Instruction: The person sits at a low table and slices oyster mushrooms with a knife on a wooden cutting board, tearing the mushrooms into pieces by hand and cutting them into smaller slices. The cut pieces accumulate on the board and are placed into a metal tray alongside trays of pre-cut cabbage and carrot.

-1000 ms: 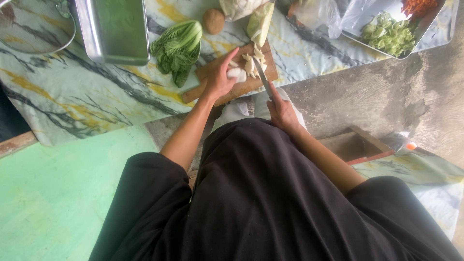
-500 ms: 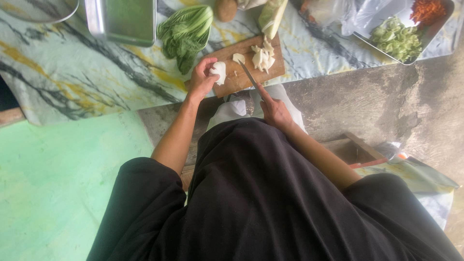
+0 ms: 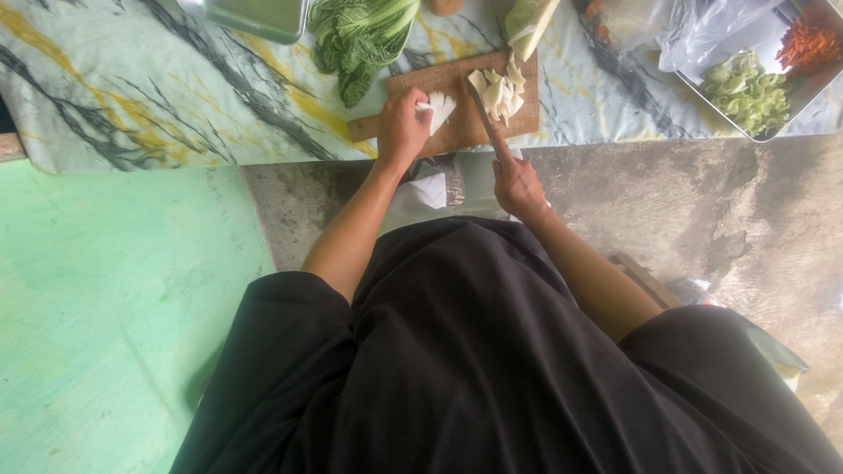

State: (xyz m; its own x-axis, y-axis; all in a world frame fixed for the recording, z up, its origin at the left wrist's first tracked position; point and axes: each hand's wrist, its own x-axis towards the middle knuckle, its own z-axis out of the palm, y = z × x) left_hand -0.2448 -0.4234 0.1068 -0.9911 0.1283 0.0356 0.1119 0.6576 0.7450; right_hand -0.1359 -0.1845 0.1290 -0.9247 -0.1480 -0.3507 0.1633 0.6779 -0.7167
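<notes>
A pale white stem piece (image 3: 439, 109) lies on the wooden cutting board (image 3: 457, 132), near its left half, pinned under the fingertips of the left hand (image 3: 402, 130). That hand is curled nearly closed over the piece, and its fingers hide most of it, so the full shape cannot be made out. At about three o'clock from the piece, a knife (image 3: 483, 112) slants across the board; its blade is thin and dark, and its handle disappears inside the right hand (image 3: 516, 183), which is wrapped tight around it in a closed grip. Just past the blade, at roughly two o'clock, sits a loose heap of cut white pieces (image 3: 499, 91), flat and angular.

The board is a small brown rectangle with a plain matte surface, resting on a marbled cloth (image 3: 132, 96) of pale green with yellow and black veins. At eleven o'clock from the board lies a bunch of leafy greens (image 3: 360, 39), dark and crinkled, cut off by the top edge. A metal tray (image 3: 255, 16) at ten o'clock is also cropped. Far out at three o'clock a second tray (image 3: 812, 88) holds chopped green bits (image 3: 746, 92) and orange shreds (image 3: 808, 42), partly under clear plastic bags (image 3: 702, 31). The person's black garment (image 3: 474, 369) fills the lower view.
</notes>
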